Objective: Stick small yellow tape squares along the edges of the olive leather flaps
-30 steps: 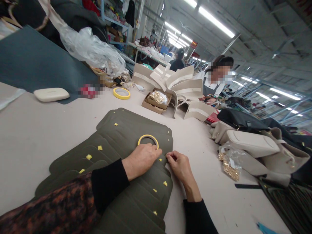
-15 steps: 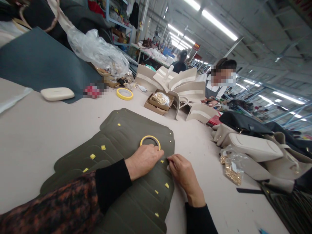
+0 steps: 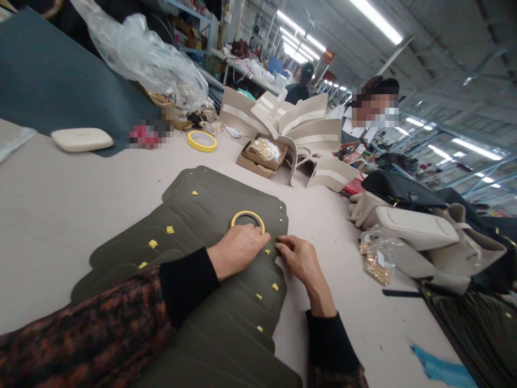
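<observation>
Several dark olive bag panels (image 3: 218,188) lie overlapped on the table, dotted with small yellow tape pieces (image 3: 152,244). My left hand (image 3: 237,248) rests on them with its fingers closed over the near side of a roll of yellow tape (image 3: 247,212). Part of that roll is hidden under the fingers. At the panels' right edge, my right hand (image 3: 299,257) has thumb and forefinger pinched together. Whatever lies between those fingertips is too small to make out. Two small metal studs (image 3: 281,213) show near the top right corner of the panels.
A second yellow tape roll (image 3: 202,141) and a cream case (image 3: 82,139) lie farther back. Beige bag parts (image 3: 311,129) stand behind a cardboard box (image 3: 258,167) of gold chain. Beige bags (image 3: 420,229) and bagged chain (image 3: 378,264) are at right. A co-worker (image 3: 367,113) is across the table.
The camera has tipped slightly downward, so most things sit higher in view and more blue material shows at lower right. Both hands keep nearly the same places on the panels.
</observation>
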`<state>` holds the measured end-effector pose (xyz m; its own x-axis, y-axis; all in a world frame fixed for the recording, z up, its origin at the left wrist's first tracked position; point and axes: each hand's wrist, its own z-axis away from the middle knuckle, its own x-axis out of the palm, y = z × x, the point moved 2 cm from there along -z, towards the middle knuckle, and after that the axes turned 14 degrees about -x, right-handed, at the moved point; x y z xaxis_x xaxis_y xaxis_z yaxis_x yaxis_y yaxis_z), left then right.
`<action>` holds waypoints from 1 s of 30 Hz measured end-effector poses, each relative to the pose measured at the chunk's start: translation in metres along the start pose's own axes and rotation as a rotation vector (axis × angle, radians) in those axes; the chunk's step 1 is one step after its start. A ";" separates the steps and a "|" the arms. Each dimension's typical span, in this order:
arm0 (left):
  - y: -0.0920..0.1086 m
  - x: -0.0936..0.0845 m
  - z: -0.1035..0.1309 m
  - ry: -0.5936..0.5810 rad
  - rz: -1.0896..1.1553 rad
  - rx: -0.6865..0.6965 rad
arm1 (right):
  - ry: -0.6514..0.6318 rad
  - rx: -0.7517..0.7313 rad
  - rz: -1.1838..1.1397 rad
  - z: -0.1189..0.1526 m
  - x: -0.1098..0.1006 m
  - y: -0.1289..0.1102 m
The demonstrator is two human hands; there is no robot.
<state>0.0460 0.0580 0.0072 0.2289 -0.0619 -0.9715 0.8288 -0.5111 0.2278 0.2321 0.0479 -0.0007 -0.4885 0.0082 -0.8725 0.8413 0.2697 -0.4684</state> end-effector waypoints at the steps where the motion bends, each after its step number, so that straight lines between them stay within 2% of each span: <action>1: 0.000 -0.001 0.000 0.001 0.006 -0.002 | 0.043 -0.036 -0.078 0.009 -0.004 0.000; 3: -0.001 -0.001 0.000 0.005 0.019 -0.004 | 0.038 -0.125 -0.209 0.027 -0.013 -0.002; 7: -0.001 0.001 0.000 0.015 0.024 -0.003 | -0.246 -0.266 -0.253 0.053 -0.023 -0.015; 9: -0.001 0.001 0.000 0.022 0.027 0.000 | -0.316 -0.306 -0.224 0.056 -0.023 -0.020; 19: -0.002 0.002 -0.001 0.020 0.035 -0.002 | -0.394 -0.359 -0.214 0.054 -0.017 -0.019; 25: -0.001 0.003 -0.001 0.028 0.051 -0.007 | -0.456 -0.432 -0.023 0.052 -0.018 -0.033; 30: -0.003 0.005 -0.001 0.038 0.038 -0.005 | -0.448 -0.483 0.136 0.053 -0.020 -0.044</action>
<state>0.0452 0.0598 0.0018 0.2794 -0.0490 -0.9589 0.8215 -0.5048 0.2652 0.2173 -0.0154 0.0301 -0.1548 -0.2994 -0.9415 0.6397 0.6958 -0.3265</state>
